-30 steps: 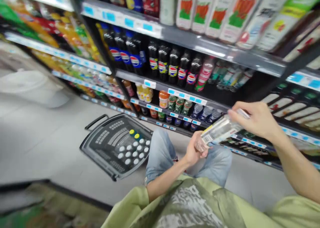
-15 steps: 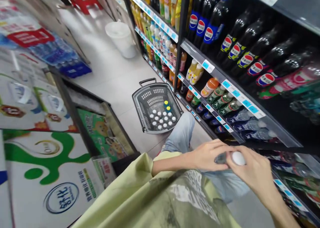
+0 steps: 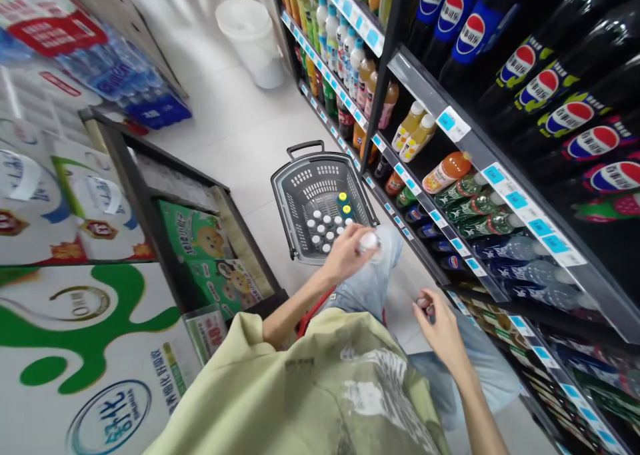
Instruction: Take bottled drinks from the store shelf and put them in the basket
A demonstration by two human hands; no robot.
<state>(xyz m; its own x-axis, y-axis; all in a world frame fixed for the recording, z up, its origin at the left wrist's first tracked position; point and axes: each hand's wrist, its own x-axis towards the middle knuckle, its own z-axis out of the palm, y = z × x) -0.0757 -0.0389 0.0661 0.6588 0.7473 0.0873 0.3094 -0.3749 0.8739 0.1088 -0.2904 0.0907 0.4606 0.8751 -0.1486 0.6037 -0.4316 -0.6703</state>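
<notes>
My left hand (image 3: 346, 254) is closed on a white-capped bottle (image 3: 369, 243), over the near right edge of the shopping basket (image 3: 281, 205) and above my bent knee. Little of the bottle shows except its white cap and a clear part beneath it. Inside the basket stand several white-capped bottles (image 3: 323, 228) and two with yellow caps (image 3: 345, 203). Lower right, close to the drink shelves, my right hand (image 3: 440, 322) has its fingers curled round a small dark, shiny thing (image 3: 425, 306) that I cannot make out.
Drink shelves (image 3: 430, 95) with large cola bottles and smaller bottles run along the right. At left are stacked milk cartons (image 3: 90, 348), a dark display stand (image 3: 193, 175) and wrapped water bottles (image 3: 135, 82). A white bucket (image 3: 250, 35) stands on the floor beyond the basket.
My hands, together before at lower right, are now apart. The left has moved left and forward to the basket with the white-capped bottle; the right has drawn slightly left. The view has shifted.
</notes>
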